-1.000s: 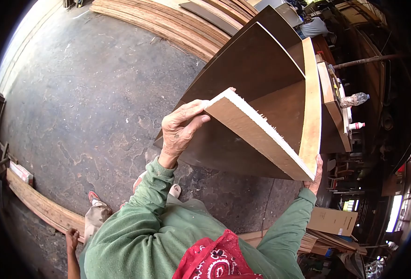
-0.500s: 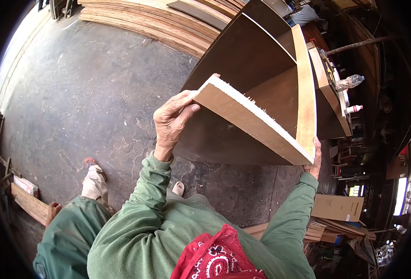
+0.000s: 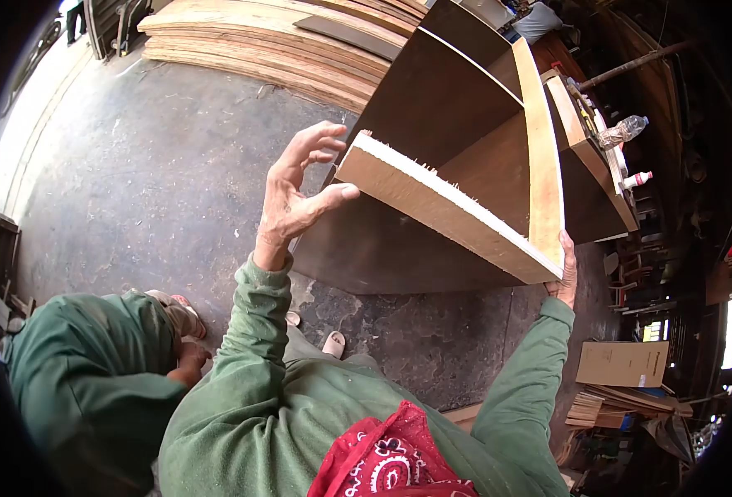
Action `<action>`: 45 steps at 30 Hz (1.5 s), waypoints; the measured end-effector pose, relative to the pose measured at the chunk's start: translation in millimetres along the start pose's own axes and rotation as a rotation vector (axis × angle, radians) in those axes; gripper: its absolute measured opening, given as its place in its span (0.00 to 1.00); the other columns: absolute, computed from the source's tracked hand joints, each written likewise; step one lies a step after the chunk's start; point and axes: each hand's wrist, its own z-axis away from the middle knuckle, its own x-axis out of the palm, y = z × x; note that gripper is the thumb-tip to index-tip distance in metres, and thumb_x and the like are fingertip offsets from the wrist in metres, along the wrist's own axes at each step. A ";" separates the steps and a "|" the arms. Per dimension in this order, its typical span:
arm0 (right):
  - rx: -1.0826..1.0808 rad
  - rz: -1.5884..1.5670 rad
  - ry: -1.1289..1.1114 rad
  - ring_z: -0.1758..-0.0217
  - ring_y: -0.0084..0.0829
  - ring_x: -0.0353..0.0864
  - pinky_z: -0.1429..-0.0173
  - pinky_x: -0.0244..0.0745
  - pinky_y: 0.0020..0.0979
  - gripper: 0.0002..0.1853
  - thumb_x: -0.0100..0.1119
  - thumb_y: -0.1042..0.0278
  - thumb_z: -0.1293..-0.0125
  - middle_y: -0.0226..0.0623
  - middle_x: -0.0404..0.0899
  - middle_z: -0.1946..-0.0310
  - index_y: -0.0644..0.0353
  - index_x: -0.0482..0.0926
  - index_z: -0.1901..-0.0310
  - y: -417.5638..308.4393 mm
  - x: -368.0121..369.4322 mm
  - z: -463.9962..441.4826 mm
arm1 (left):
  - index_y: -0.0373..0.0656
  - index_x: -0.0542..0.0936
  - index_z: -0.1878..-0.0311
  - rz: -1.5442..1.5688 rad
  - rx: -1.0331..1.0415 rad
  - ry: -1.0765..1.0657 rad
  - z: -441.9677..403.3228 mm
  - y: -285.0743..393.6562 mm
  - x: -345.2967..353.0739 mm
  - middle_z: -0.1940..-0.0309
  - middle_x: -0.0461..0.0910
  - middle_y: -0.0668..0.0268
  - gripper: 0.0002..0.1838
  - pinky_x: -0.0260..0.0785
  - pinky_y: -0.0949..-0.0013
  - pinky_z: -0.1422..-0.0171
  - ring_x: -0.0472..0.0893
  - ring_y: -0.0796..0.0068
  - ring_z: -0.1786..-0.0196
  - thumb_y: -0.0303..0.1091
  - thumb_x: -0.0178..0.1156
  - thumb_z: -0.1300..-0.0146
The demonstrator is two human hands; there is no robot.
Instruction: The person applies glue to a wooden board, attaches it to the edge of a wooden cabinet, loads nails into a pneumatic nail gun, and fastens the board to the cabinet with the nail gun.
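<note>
A large dark-brown wooden box frame (image 3: 432, 108) stands tilted in front of me, with pale wood edges. Its near board (image 3: 449, 217) has a tan face and a white, splintered upper edge. Close beside the left end of that board is my left hand (image 3: 295, 190), open, thumb and fingers apart; whether the thumb touches the wood I cannot tell. At the opposite end, my right hand (image 3: 566, 269) grips the corner of the wooden box frame, thumb up along the side and the other fingers partly hidden beneath.
A co-worker in green (image 3: 92, 356) bends down at my left. Stacked wooden boards (image 3: 250, 41) lie on the floor beyond. Behind the frame, a plastic bottle (image 3: 623, 131) rests on a ledge. A cardboard box (image 3: 623, 364) and wood pieces (image 3: 598, 406) are at right.
My left hand has let go of the board's left corner and its fingers have spread. My right hand keeps its hold. The co-worker at left has bent further into view.
</note>
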 end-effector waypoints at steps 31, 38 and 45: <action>-0.068 -0.029 -0.227 0.51 0.26 0.84 0.45 0.78 0.31 0.36 0.74 0.40 0.40 0.37 0.86 0.52 0.67 0.82 0.43 1.4 -1.0 -11.7 | 0.44 0.85 0.43 -0.948 0.352 -0.748 -67.6 112.5 101.8 0.48 0.89 0.62 0.33 0.65 0.57 0.28 0.84 0.62 0.42 0.35 0.80 0.57; -0.087 -0.034 -0.277 0.46 0.27 0.84 0.40 0.78 0.32 0.40 0.72 0.38 0.39 0.39 0.85 0.47 0.68 0.80 0.39 -3.1 2.2 -4.6 | 0.43 0.83 0.48 -1.041 0.366 -1.065 -22.9 82.5 228.7 0.58 0.88 0.58 0.29 0.72 0.53 0.40 0.87 0.56 0.52 0.38 0.80 0.56; -0.116 -0.107 -0.382 0.50 0.26 0.85 0.45 0.80 0.31 0.37 0.72 0.40 0.38 0.37 0.85 0.52 0.66 0.80 0.40 2.9 -3.2 -11.5 | 0.43 0.82 0.60 -1.194 0.470 -1.105 6.3 46.3 295.9 0.66 0.86 0.60 0.21 0.75 0.56 0.51 0.87 0.60 0.54 0.39 0.79 0.56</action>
